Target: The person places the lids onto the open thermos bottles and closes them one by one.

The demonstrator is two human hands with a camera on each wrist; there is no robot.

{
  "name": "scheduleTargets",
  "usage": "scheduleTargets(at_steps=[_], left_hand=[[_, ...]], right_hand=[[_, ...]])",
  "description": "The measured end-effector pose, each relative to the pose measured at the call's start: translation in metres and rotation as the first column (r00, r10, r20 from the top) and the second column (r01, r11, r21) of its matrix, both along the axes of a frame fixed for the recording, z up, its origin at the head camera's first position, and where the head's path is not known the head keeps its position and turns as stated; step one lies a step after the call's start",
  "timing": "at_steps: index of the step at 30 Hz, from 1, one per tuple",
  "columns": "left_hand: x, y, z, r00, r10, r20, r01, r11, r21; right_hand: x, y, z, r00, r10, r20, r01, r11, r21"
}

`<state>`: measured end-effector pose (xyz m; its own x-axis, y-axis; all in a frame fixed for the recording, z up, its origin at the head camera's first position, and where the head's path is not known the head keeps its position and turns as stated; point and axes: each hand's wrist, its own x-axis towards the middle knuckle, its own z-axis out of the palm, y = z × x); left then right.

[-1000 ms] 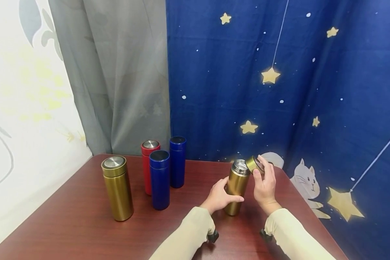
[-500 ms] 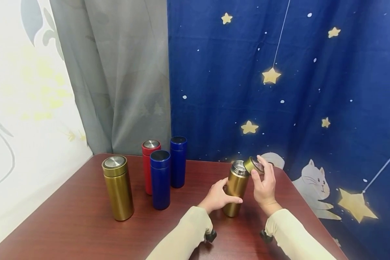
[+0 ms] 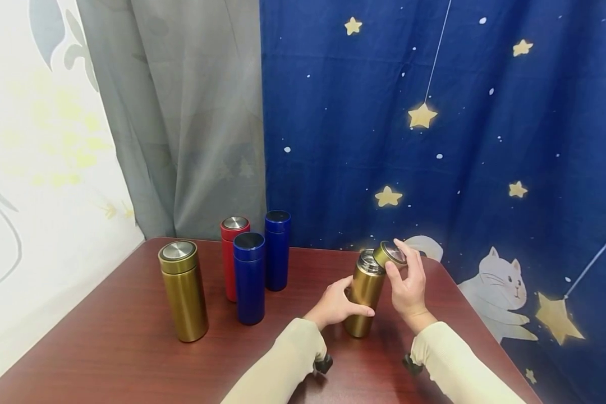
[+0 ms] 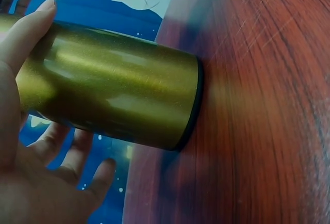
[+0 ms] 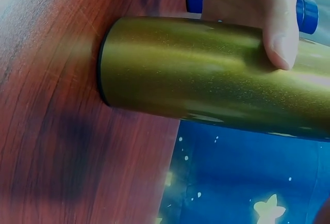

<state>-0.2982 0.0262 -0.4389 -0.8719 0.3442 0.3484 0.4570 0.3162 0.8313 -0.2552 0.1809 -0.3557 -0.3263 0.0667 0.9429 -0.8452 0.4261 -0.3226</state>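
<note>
A gold thermos bottle [image 3: 367,292] stands near the right side of the table, its steel mouth partly exposed. My left hand [image 3: 335,304] grips its body from the left, the thumb across the front; in the left wrist view the thumb [image 4: 31,33] lies on the gold wall and some fingers are spread behind. With my right hand [image 3: 409,283] I hold the gold lid [image 3: 388,254], thumb and fingers around its edge. The lid tilts over the right part of the mouth; whether it touches the rim I cannot tell. In the right wrist view the bottle [image 5: 196,74] hides the lid.
Another gold thermos [image 3: 184,297], lid on, stands at the left. Between them, farther back, are a red thermos [image 3: 229,264] and two blue ones, the nearer blue thermos [image 3: 249,286] in front. Curtains hang behind the wooden table [image 3: 121,336].
My right hand has brought the lid slightly left, farther over the bottle's mouth. The bottle and left hand have shifted a little left. The other thermoses stay where they were.
</note>
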Motion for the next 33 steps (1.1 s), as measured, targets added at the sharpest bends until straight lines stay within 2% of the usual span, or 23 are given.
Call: scheduleTargets(at_steps=[7,19,27,33], left_hand=[[-0.002,-0.005,0.0,1.0,-0.017,0.017,0.018,0.999,-0.027],[-0.003,-0.011,0.001,0.999,-0.044,0.008,0.045,0.998,-0.05],[-0.003,-0.016,-0.001,0.999,-0.047,-0.008,0.046,0.997,-0.067],[-0.003,-0.02,-0.001,0.998,-0.057,-0.003,0.056,0.996,-0.07]], right_hand=[[0.002,-0.004,0.002,1.0,0.001,0.013,-0.001,1.0,0.019],[0.0,-0.01,0.006,0.998,0.051,-0.027,-0.049,0.997,0.057],[0.002,-0.018,0.009,0.996,0.081,0.046,-0.087,0.986,0.142],[0.004,-0.02,0.008,0.991,0.09,0.102,-0.107,0.98,0.169]])
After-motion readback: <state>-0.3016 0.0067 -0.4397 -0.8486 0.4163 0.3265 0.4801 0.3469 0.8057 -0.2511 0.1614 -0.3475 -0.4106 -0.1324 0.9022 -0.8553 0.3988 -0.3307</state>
